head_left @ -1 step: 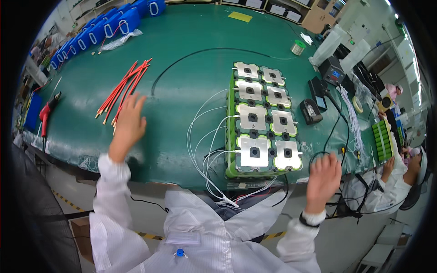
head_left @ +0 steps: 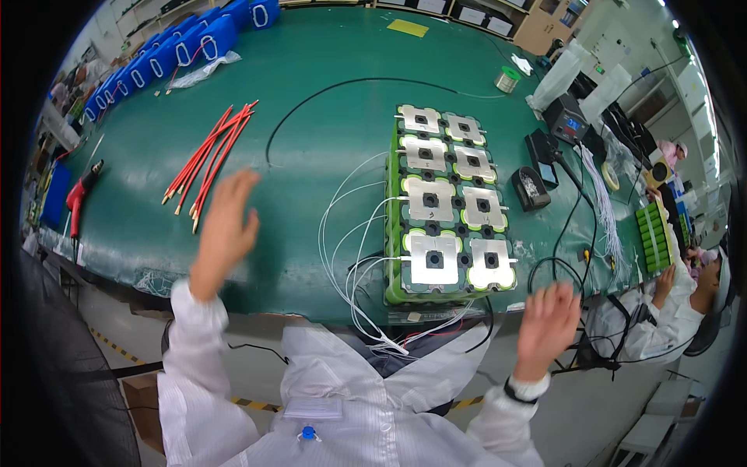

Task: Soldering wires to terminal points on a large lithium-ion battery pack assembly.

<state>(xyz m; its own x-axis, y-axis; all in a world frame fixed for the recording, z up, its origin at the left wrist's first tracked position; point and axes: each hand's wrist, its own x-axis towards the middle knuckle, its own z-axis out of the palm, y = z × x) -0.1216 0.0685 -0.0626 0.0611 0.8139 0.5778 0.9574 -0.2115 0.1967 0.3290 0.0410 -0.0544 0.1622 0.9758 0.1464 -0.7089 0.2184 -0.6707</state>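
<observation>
Green matting covers the long workbench (head_left: pixel 311 70), and both hands hang over its near edge holding nothing. Left hand (head_left: pixel 224 232) is up, fingers spread loose and a bit motion-blurred, so I can't quite tell whether the tips brush the mat. Just beyond those fingertips lies the bundle of red wires (head_left: pixel 208 159), fanned out and apart from the hand. Right hand (head_left: pixel 547 323) hovers open off the bench's front lip, fingers splayed, empty. Between the two hands, nearer the right fingers, sits the green battery pack (head_left: pixel 449 206) with its silvery plates on top, flat on the mat. White leads (head_left: pixel 350 257) loop out from its left side and trail over the edge toward the person's white coat. A black cable (head_left: pixel 342 89) arcs across the mat beyond the pack. Past the right fingers: a small black tray (head_left: pixel 531 189), a solder spool (head_left: pixel 508 79), and a co-worker (head_left: pixel 685 300) in white seated at the far right. Blue bins (head_left: pixel 187 47) line the far left edge.
</observation>
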